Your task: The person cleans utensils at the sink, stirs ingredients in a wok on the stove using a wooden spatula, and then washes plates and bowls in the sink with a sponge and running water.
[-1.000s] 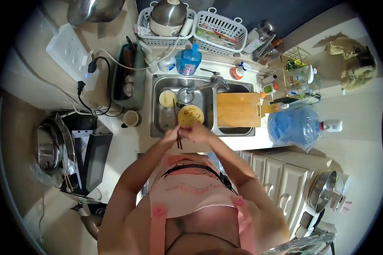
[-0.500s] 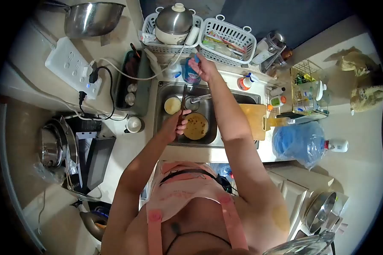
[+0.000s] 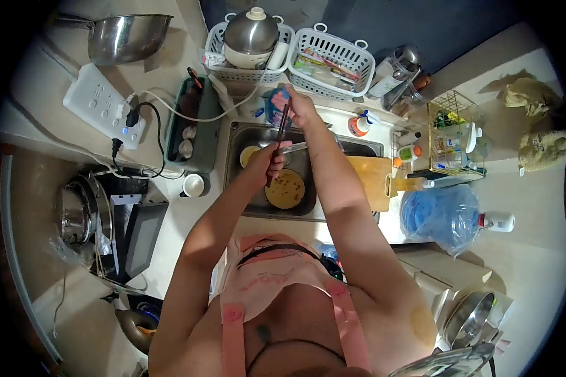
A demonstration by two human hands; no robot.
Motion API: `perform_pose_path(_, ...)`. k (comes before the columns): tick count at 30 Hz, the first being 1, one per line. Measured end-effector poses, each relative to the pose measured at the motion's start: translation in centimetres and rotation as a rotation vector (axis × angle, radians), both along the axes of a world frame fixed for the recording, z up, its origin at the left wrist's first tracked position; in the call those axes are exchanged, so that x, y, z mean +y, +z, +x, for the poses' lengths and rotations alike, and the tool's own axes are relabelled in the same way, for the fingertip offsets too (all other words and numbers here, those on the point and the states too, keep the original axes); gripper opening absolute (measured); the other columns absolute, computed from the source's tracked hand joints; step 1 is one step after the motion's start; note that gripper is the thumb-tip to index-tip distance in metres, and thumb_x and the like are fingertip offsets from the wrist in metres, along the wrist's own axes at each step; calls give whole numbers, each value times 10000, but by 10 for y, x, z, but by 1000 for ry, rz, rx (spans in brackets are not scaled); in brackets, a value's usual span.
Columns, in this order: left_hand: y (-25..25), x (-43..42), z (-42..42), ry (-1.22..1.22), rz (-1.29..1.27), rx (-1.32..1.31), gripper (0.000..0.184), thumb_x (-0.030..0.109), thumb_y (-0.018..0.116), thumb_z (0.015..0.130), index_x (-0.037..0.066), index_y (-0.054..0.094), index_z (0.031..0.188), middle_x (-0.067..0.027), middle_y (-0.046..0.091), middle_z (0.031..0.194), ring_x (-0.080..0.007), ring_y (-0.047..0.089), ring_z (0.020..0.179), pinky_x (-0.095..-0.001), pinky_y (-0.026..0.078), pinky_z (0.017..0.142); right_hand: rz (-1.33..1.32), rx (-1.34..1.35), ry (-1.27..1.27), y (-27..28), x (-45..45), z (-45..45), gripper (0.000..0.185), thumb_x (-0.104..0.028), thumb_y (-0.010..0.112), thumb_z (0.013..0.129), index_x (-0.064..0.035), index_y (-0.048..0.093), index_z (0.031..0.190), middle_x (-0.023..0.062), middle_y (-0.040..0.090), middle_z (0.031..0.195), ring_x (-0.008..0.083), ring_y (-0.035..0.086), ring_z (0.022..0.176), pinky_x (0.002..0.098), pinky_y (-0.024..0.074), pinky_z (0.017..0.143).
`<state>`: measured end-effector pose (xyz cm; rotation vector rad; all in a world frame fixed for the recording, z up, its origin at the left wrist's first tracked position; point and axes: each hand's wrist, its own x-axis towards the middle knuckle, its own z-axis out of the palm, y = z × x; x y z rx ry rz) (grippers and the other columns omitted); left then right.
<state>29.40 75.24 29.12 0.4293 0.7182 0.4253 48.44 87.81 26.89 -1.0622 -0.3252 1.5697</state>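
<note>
Nearby, a person in a pink apron (image 3: 270, 279) stands at a kitchen sink (image 3: 248, 135), both arms stretched forward over it. From where I watch, the left hand (image 3: 266, 166) has its fingers closed around a pair of dark chopsticks (image 3: 282, 129), which slant over the left basin, their upper ends close to the right hand (image 3: 300, 108). That hand is at the top of a blue bottle (image 3: 274, 115) behind the sink, fingers partly curled; I cannot tell whether they grip or press it.

Below the left hand, in the basin, sits a yellowish bowl (image 3: 280, 201) with dark bits scattered inside. A smaller pale bowl (image 3: 248, 154) is farther back to its left, partly hidden by the left hand. The faucet (image 3: 297, 146) reaches over the basin between the arms. To the right, a wooden cutting board (image 3: 370, 179) lies across the other basin. A spray bottle (image 3: 360, 125) stands behind that side, and a white mug (image 3: 194, 185) rests on the surface left of the sink.
</note>
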Motion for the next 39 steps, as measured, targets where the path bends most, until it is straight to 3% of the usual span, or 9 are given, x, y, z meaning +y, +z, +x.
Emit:
perform_pose_path(6,-4,-1,8,53,-85,104,349,331,404,1059,166,590,1305,77,334,690,-46,277,543,-209,201,461,-42,-19,76,-11,-2,5,523,-430,578,984,88,603,1046,239,704,985,317,728,792,362,629,686)
perform_pose_path(10,6,-17,-1,11,48,190,350,351,401,1062,154,612,1259,71,327,688,-49,279,535,-216,217,449,-13,296,105,21,-51,-4,531,-457,513,972,41,636,1110,140,722,983,265,694,935,403,552,879)
perform_pose_path(14,-6,-61,-24,-104,294,395,332,334,422,1066,126,619,1236,72,362,692,-48,302,537,-224,250,456,-32,364,5,27,-110,-5,474,-405,527,972,21,645,1141,36,616,758,192,569,720,337,484,752)
perform_pose_path(18,-12,-111,-39,-107,360,520,326,310,429,1075,85,632,1196,60,412,701,-48,356,556,-229,299,471,-107,425,-82,-45,-155,-39,257,-296,507,995,-68,616,946,-10,448,628,142,426,589,309,381,609)
perform_pose_path(25,-108,-146,-57,-65,492,523,299,286,485,1062,44,628,1164,11,567,700,-70,457,553,-252,361,480,-188,455,-205,-106,-183,-60,327,-378,489,1032,-124,471,826,-2,385,604,153,327,515,318,308,537)
perform_pose_path(28,-98,-140,-46,-47,334,559,312,328,529,1041,60,623,1171,-25,660,758,-75,472,542,-244,351,467,-252,219,-96,-111,-198,-82,343,-391,461,1047,-126,476,830,-6,386,615,151,330,513,323,306,514)
perform_pose_path(31,-92,-137,-41,-34,161,550,318,358,559,1022,92,621,1184,-44,701,817,-76,455,532,-238,334,460,-363,366,-148,-111,-200,-77,352,-393,467,1048,-124,481,820,-6,387,619,156,318,496,328,299,493)
perform_pose_path(38,-133,-144,-42,-116,17,487,309,341,552,1019,114,636,1210,-1,634,809,-67,444,585,-246,319,471,-439,79,-52,-147,-195,-63,302,-315,479,1023,-109,499,803,-3,364,610,158,294,489,326,261,494)
perform_pose_path(39,-142,-142,-42,-98,7,441,312,338,553,1017,107,639,1208,7,613,791,-70,440,589,-247,319,473,-428,253,-39,-151,-195,-52,271,-299,479,992,-91,523,823,14,411,619,176,369,487,343,318,483)
